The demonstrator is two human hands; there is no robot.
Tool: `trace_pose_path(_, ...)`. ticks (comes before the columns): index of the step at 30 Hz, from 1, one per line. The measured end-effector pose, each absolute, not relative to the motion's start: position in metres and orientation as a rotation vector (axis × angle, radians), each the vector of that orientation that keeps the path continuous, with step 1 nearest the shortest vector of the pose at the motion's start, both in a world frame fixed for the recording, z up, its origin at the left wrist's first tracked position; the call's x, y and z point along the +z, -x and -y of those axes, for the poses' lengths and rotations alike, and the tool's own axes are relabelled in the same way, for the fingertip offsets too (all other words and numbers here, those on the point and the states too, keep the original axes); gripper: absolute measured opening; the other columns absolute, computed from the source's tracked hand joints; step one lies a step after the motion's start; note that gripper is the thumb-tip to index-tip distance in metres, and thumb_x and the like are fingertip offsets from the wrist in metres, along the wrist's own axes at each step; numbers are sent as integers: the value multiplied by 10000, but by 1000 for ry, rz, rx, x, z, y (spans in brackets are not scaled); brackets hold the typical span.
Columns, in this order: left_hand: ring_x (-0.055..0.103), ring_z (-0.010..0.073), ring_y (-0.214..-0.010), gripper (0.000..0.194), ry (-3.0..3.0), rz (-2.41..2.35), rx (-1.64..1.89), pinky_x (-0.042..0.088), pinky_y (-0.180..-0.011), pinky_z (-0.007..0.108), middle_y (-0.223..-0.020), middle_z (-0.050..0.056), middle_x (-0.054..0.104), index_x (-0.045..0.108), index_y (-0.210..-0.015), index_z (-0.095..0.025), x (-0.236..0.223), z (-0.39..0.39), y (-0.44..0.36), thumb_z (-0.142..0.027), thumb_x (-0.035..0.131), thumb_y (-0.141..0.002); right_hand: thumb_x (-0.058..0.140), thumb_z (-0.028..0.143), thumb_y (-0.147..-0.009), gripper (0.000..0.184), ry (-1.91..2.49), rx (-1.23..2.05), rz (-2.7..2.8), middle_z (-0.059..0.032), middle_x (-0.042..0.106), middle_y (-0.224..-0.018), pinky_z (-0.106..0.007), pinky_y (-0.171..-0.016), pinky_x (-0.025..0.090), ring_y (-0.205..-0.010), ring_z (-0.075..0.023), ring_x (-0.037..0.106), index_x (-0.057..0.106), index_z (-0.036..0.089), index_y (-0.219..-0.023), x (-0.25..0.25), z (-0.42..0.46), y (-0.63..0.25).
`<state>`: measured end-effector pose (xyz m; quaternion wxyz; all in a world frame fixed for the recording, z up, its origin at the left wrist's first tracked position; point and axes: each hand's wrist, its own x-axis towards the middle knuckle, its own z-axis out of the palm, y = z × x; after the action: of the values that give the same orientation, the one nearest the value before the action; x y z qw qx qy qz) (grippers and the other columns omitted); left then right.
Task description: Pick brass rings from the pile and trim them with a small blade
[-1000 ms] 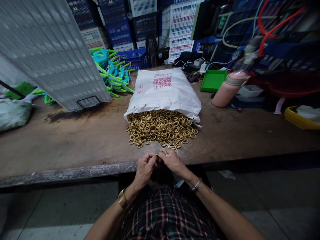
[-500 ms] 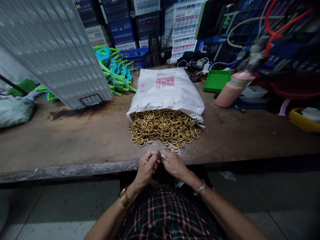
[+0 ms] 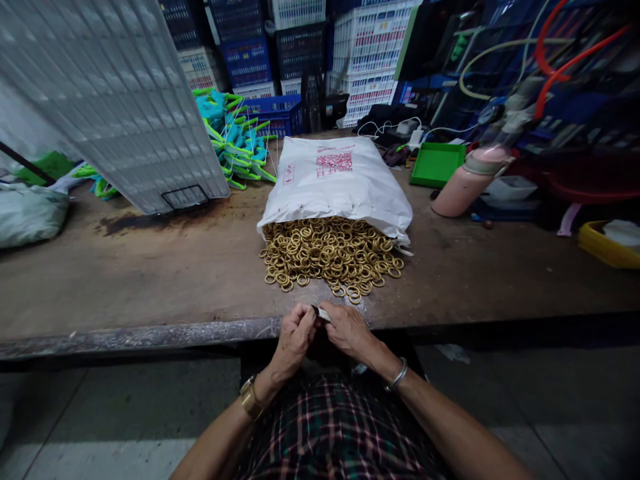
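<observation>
Close together at the table's front edge, my left hand (image 3: 296, 333) and my right hand (image 3: 350, 328) are both closed, fingertips almost touching. Between the right thumb and fingers is a small pale flat blade-like tool (image 3: 324, 314) with a dark end against the left fingertips. My left hand is pinched on a small gold ring, now mostly hidden by the fingers. Just beyond lies a heap of gold rings (image 3: 330, 257), spilling from the mouth of a white sack (image 3: 340, 183) with red print. A few rings lie loose at the heap's near side.
On the wooden table (image 3: 200, 273), a grey ribbed panel (image 3: 165, 120) leans at left beside green and turquoise pieces (image 3: 240, 147). A green tray (image 3: 437, 164), a pink bottle (image 3: 460, 187) and a yellow basin (image 3: 607, 243) stand right. Stacked crates (image 3: 365, 53) fill the back.
The pale tool has turned slightly between the fingers, and the gold glint at my left fingertips is now covered. The view has shifted a little; the sack and heap stay put.
</observation>
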<state>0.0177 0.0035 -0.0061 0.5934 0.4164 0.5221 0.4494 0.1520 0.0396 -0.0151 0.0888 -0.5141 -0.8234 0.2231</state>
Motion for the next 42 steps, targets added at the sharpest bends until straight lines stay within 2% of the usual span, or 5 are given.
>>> trace_pose_path(15,403,44,-447,292,-559,-955,1106,239,-374,170,-740,23,571,505,-707,-146,14,7,-14,-423,596,-720,430,227,-813,190,1910,284,2197,-48,651,-808,-249,-569,268,-697,-163,579,524,200,-976,-12,-59,-160)
trace_pose_path(24,469,74,-438,276,-322,-836,1046,294,-388,170,-642,6,581,551,-886,-166,1,7,-9,-344,614,-684,441,202,-808,173,1967,207,2303,-67,654,-849,-253,-585,279,-742,-180,598,513,214,-965,-6,-71,-155)
trace_pose_path(30,538,102,-599,177,-159,-801,1031,380,-453,178,-713,47,583,557,-657,-118,-6,3,-5,-278,628,-682,458,144,-749,199,1872,224,2323,-53,652,-810,-244,-555,247,-693,-166,584,522,199,-929,-11,-77,-157)
trace_pose_path(35,544,107,-606,207,-295,-887,1098,388,-440,179,-690,19,563,531,-669,-132,-6,-2,-7,-302,648,-685,406,197,-795,150,1702,383,2210,-27,611,-696,-234,-553,264,-614,-138,530,533,193,-876,-11,-77,-162)
trace_pose_path(42,435,57,-450,362,-625,-1114,1151,283,-359,141,-619,-37,528,495,-944,-172,-8,-13,-10,-383,634,-685,387,324,-803,207,1316,1147,1779,53,457,-530,-197,-515,324,-497,-85,407,487,186,-686,-9,-70,-155)
